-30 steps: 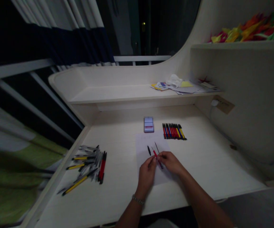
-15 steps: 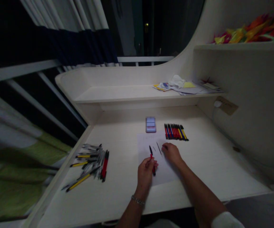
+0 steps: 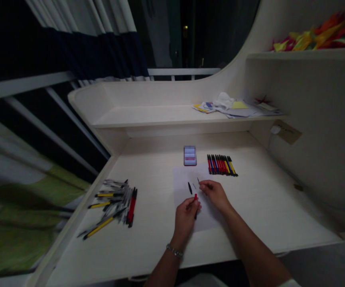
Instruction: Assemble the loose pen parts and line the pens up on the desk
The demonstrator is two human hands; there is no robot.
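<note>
No wording, brand or number can be read anywhere. The smartphone (image 3: 190,155) has a lit screen with pale-blue bands and one reddish band, blurred into coarse blocks that hide any letters. The brown cardboard piece (image 3: 288,132) on the right-hand wall bears a line of dark marks, too small and soft to make out. Coloured patches show on the stacked papers (image 3: 244,112) on the shelf, with nothing legible. Any print on the red pen barrel (image 3: 195,197) is too small to tell.
</note>
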